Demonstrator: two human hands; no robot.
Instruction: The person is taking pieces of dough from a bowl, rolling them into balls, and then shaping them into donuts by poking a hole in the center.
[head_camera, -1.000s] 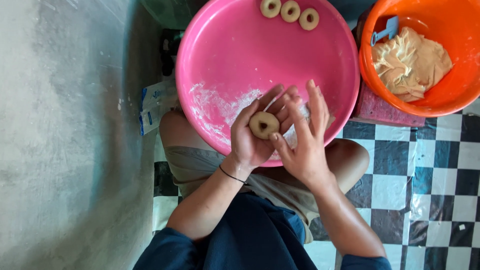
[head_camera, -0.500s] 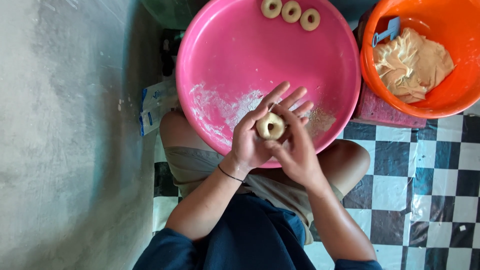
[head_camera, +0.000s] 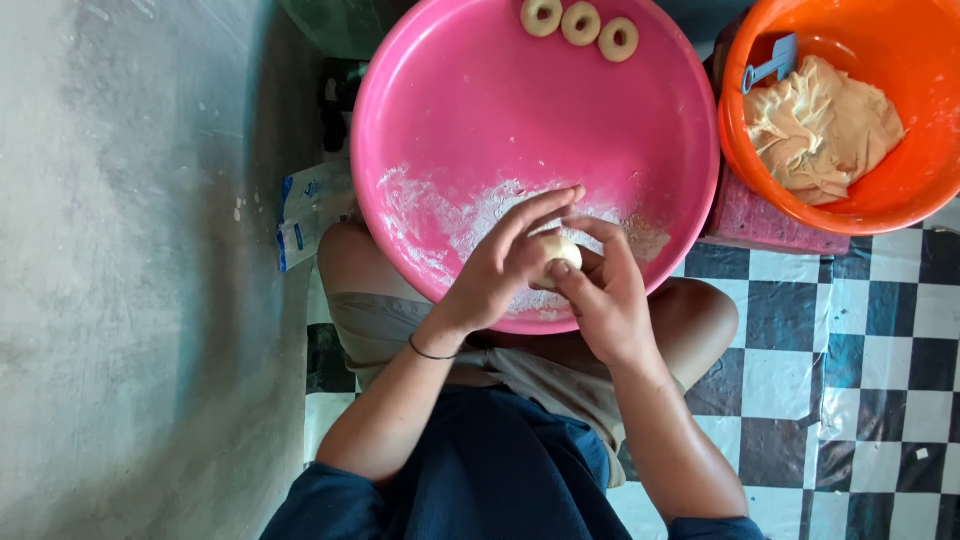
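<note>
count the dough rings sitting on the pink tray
3. They lie in a row at the far rim of the pink tray: left dough ring, middle dough ring, right dough ring. Another dough piece is held between both hands, its shape mostly hidden.

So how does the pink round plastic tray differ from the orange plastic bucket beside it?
The pink round plastic tray is wide and shallow; the orange plastic bucket is deep-walled. The tray carries three small dough rings at its far edge and a dusting of flour; the bucket holds one big mass of pale dough with a blue scraper. The tray rests on the person's knees, the bucket beside them. Both are bright, round plastic.
</note>
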